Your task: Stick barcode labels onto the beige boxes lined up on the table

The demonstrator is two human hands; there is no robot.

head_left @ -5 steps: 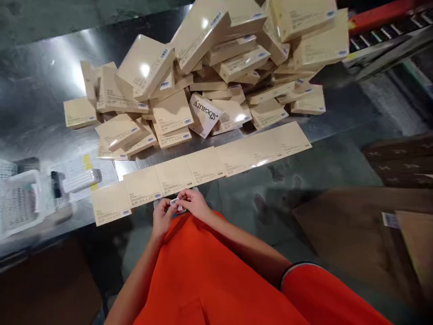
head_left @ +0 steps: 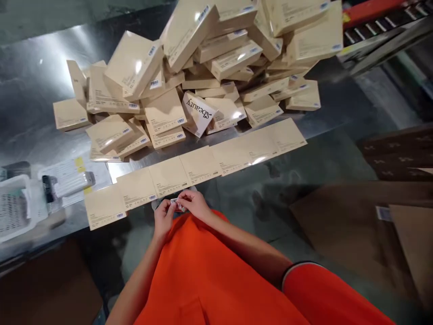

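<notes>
Close to my body, at the front edge of the metal table, my left hand [head_left: 164, 214] pinches a small white barcode sticker [head_left: 174, 201]. My right hand [head_left: 193, 202] meets it from the other side, fingertips closed on the same sticker or its backing strip; which of these I cannot make out. Just beyond both hands runs a row of flat cream boxes [head_left: 169, 176] lying edge to edge along the table's front. Barcode labels show at the lower right corner of several of them.
A large heap of cream boxes [head_left: 158, 108] covers the table [head_left: 30, 90] behind the row, one white box [head_left: 198, 113] reading "Sbeauty". White baskets [head_left: 16, 207] and papers [head_left: 98, 174] lie at left. A roller conveyor [head_left: 382, 29] stands back right; cardboard [head_left: 338, 225] lies lower right.
The view has shifted slightly, so the boxes and table appear a little further left. Both hands stay together at the sticker, which now shows a little more openly between the fingertips.
</notes>
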